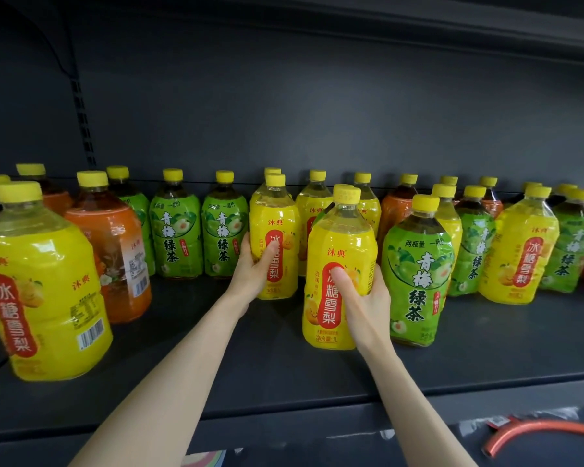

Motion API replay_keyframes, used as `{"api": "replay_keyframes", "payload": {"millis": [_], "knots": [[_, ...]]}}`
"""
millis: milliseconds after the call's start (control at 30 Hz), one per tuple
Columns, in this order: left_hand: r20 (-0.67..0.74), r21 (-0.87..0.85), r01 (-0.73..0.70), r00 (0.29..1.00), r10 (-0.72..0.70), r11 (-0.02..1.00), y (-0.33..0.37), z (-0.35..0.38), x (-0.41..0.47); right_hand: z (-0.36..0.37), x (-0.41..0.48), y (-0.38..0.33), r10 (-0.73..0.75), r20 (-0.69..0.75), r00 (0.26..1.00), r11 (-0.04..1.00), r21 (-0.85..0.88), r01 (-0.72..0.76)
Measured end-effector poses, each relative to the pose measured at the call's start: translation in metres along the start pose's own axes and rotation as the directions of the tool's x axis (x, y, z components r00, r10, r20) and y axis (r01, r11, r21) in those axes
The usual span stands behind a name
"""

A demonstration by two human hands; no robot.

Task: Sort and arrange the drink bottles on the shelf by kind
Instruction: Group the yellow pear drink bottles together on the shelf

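Right hand (pixel 363 294) wraps the front yellow bottle (pixel 338 237), thumb across its label. Left hand (pixel 255 264) grips a second yellow bottle (pixel 273 214) at 10 o'clock. Best to keep both upright and slide them together, clear of the green bottle (pixel 415 271) at 3 o'clock.

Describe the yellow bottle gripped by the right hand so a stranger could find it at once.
On the dark grey metal shelf, find the row of yellow-capped plastic drink bottles. Near its middle, the right hand grips a yellow-labelled bottle beside a green-labelled bottle. Unlike the second yellow-labelled bottle, held in the left hand, it is forward of the row.
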State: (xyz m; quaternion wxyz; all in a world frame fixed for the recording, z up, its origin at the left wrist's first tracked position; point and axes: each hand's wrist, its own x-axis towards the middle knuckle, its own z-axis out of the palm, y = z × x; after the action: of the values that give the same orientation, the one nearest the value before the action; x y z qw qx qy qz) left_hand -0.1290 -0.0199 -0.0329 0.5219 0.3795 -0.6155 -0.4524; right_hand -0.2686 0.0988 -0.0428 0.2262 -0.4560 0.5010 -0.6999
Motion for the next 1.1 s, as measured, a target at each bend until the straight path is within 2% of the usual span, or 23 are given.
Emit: {"api": "replay_keyframes", "payload": {"millis": [133, 267, 367, 500, 700, 867, 1100], "knots": [[-0.086, 0.040, 0.063, 0.995, -0.060, 0.997, 0.000, -0.011, -0.015, 0.000, -0.003, -0.005, 0.001, -0.002, 1.000, 1.000, 0.001, -0.001], [-0.143, 0.057, -0.094, 0.985, 0.101, 0.994, 0.014, -0.020, -0.042, 0.010, -0.012, -0.010, 0.020, 0.072, 0.997, 1.000, 0.009, -0.020], [-0.077, -0.036, -0.175, 0.982, 0.172, 0.984, 0.033, -0.020, -0.060, 0.029, -0.019, -0.012, 0.009, 0.176, 0.984, 1.000, 0.023, -0.013], [0.056, -0.139, -0.166, 0.983, 0.175, 0.976, 0.046, -0.020, -0.066, 0.053, -0.020, -0.012, 0.016, 0.245, 0.969, 1.000, -0.011, -0.014], [0.096, -0.065, -0.193, 0.975, 0.199, 0.979, 0.041, -0.020, -0.054, 0.056, -0.007, -0.007, 0.040, 0.359, 0.933, 0.999, -0.008, -0.040], [0.025, 0.115, -0.243, 0.970, 0.242, 0.963, 0.032, -0.024, -0.039, 0.036, -0.004, 0.007, 0.108, 0.429, 0.897, 0.991, -0.115, -0.065], [0.138, 0.078, -0.236, 0.965, 0.224, 0.969, 0.030, -0.020, -0.024, 0.031, 0.004, 0.010, 0.081, 0.423, 0.903, 0.977, -0.215, 0.013]]}}
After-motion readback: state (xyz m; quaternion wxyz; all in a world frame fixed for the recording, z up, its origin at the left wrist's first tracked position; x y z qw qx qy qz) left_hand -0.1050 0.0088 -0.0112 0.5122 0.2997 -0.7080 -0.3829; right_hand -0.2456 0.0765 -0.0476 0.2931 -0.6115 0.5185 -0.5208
